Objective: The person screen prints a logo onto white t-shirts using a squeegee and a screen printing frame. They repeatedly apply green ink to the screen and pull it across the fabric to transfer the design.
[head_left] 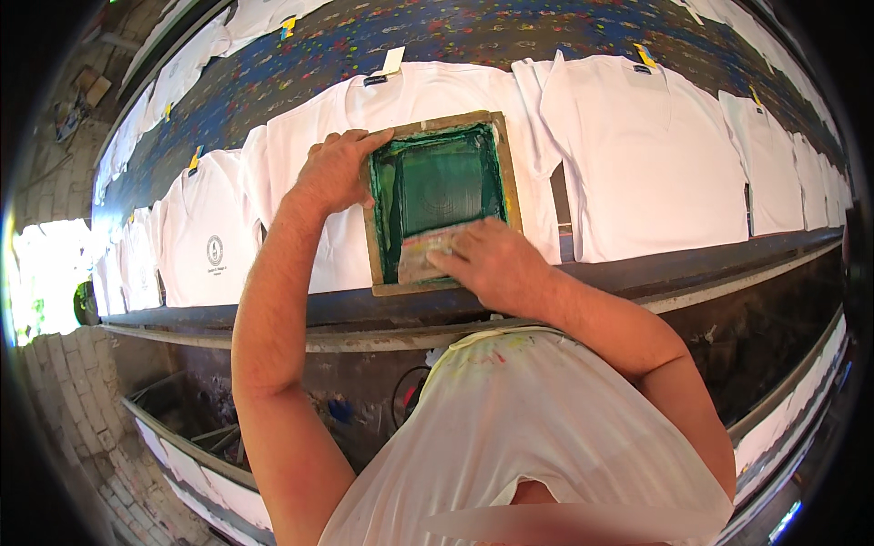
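A wooden screen-printing frame (510,173) lies on the front of a white T-shirt (428,96), turned slightly, and it covers the middle of this garment. Inside the frame there is a green mesh (442,173), with darker green ink collected along the inner borders of the frame. A round design shows faintly in the mesh, near the frame's centre.

The left hand (341,170) is closed over the upper left corner of the frame and holds it there. The right hand (492,264) is wrapped around a flat, ink-stained squeegee (423,257), which is in the lower part of the frame, just above its near edge; I cannot tell whether its blade touches the mesh.

Above the frame, a cream-coloured tag (392,61) stands up at the collar of the covered garment. To the left of the frame lies a printed T-shirt (187,218), white, with a round dark emblem and small lettering under it. To the right of the frame lies a plain T-shirt (651,164), also white, with a yellow tag (645,55) at its neck. All these garments rest on a long dark counter (510,36), whose surface beyond the frame is speckled with many colours. Far to the left of the frame, a brick floor (68,382) is visible.
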A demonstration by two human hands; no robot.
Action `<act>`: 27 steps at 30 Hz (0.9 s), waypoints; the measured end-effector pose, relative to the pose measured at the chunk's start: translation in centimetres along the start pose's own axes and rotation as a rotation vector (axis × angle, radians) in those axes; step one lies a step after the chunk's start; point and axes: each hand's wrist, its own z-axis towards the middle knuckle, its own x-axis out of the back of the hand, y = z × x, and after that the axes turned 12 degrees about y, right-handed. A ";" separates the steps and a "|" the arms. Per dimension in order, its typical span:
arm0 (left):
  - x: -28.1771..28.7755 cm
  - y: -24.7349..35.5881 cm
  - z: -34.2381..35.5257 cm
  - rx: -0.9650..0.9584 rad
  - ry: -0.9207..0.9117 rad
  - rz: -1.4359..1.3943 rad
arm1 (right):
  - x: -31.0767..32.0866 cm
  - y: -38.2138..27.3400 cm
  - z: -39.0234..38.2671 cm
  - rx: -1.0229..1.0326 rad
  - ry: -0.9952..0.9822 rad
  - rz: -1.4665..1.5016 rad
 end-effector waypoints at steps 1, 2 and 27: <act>0.0 0.0 0.0 0.008 -0.008 -0.001 | 0.4 -0.2 -0.1 0.017 -0.024 0.006; 0.1 0.1 0.0 0.009 -0.009 -0.001 | 0.7 -0.1 0.1 0.014 -0.058 0.036; -0.9 -1.7 -0.6 -0.021 0.098 -0.191 | 0.1 -1.8 0.1 -0.207 -0.063 0.044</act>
